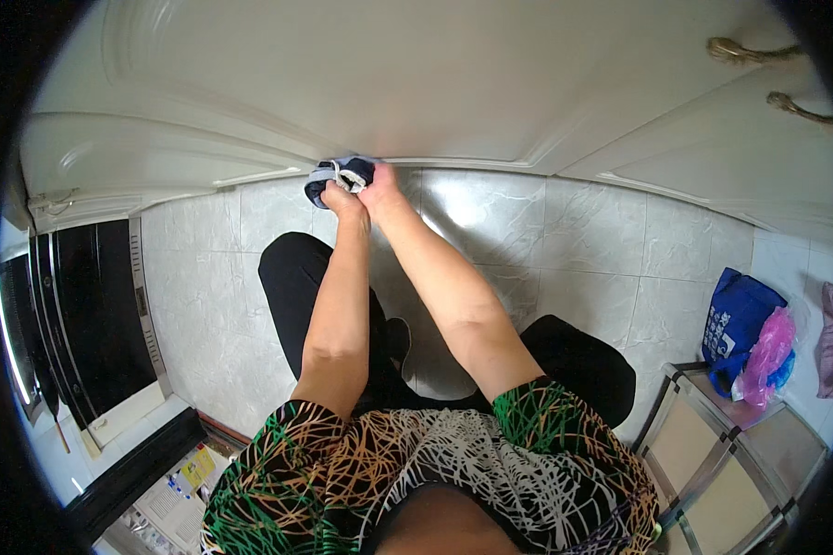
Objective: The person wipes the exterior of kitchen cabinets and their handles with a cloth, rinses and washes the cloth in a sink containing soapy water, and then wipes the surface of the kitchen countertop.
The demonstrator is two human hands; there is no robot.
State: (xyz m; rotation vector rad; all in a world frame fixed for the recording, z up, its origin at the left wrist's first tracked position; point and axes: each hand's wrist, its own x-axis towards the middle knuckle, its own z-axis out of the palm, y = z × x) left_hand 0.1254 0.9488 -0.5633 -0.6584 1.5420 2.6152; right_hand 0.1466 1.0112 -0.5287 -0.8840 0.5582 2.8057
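My left hand and my right hand are close together, both closed on one bunched cloth. The cloth is dark navy and light blue, with a white edge or cord showing between the hands. It is held against or right beside the lower edge of a cream cabinet door; contact is hard to make out from above. My right fingers are partly hidden at the door. Below the hands lies the grey marble-look tile floor.
Metal door handles stick out at upper right. A blue bag and a pink plastic bag rest on a metal-framed cabinet at right. A black-fronted appliance stands at left. My bent knees flank my arms.
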